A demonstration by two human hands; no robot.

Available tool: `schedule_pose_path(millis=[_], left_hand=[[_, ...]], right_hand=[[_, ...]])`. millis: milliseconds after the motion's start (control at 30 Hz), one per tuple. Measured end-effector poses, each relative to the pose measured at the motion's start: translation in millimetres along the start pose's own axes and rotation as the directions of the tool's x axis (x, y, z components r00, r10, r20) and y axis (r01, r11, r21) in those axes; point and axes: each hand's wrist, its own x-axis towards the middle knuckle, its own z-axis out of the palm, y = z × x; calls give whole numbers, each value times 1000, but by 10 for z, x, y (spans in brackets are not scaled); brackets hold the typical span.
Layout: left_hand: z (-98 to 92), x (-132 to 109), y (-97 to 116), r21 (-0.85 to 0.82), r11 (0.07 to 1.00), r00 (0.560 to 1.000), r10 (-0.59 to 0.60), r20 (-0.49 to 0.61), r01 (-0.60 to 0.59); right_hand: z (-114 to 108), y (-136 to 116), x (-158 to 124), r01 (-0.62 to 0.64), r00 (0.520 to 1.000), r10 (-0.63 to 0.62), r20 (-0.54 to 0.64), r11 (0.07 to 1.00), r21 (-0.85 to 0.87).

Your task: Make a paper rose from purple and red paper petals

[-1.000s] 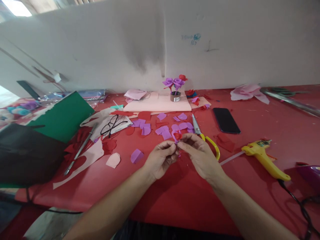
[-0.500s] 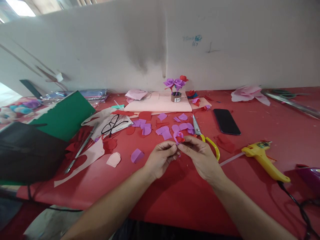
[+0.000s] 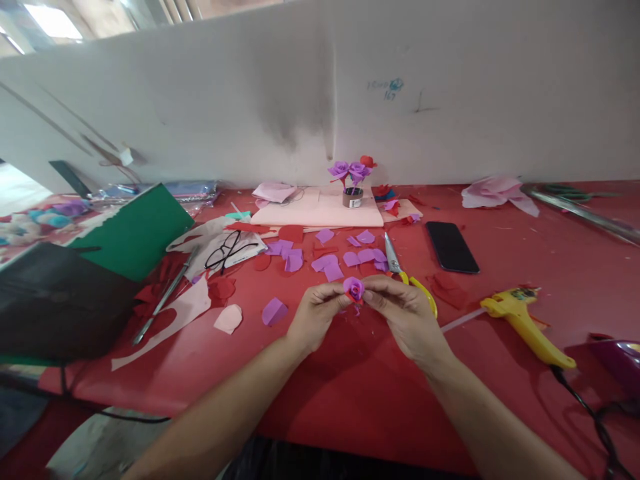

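Note:
A small purple and red flower (image 3: 354, 288) is held up between my two hands over the red table. My left hand (image 3: 317, 313) pinches its left side between thumb and fingers. On the other side, my right hand (image 3: 404, 313) grips it the same way. The flower's rolled centre faces up toward me. Purple petal pieces (image 3: 332, 268) lie just beyond my hands. Scissors with yellow handles (image 3: 394, 257) rest beside my right hand, which partly covers them.
A yellow glue gun (image 3: 523, 323) lies at right, its cord running off the front. A phone (image 3: 453, 247) is behind it. Finished flowers (image 3: 350, 172) stand in a small brown holder at the back. Glasses (image 3: 227, 251), a metal rod (image 3: 165, 297) and a dark bag (image 3: 65, 303) are at left.
The flower has been turned so its centre now faces me. My fingers have shifted to its two sides, and the view has tilted up slightly.

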Motion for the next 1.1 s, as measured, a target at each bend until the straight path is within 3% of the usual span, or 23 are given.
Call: schedule_pose_path(millis=[100,333,467,567,767,1100], left_hand=[[5,5,-4,8,1000,1000,7,-4,-7],[1,31,18,95,994,997,60,-45,-56],[-12,40,8,93,993,995,75,-59,-69],[-31,40,-35,65,998,1000,28,-7,-28],[-66,53,-150,-11,1000,999,-4,33,4],[-93,68,-167,-17,1000,1000,-13,28,13]], right_hand=[[-8,4,-10,20,1000,-20,-4,1000,-2],[-47,28,-3,13,986,-23,-165,998,-64],[-34,36,-13,82,994,-95,-59,977,-197],[8,39,-26,158,987,-153,40,933,-324],[54,39,-34,272,955,-298,-14,888,-370],[18,61,-27,259,954,-296,-47,893,-368]])
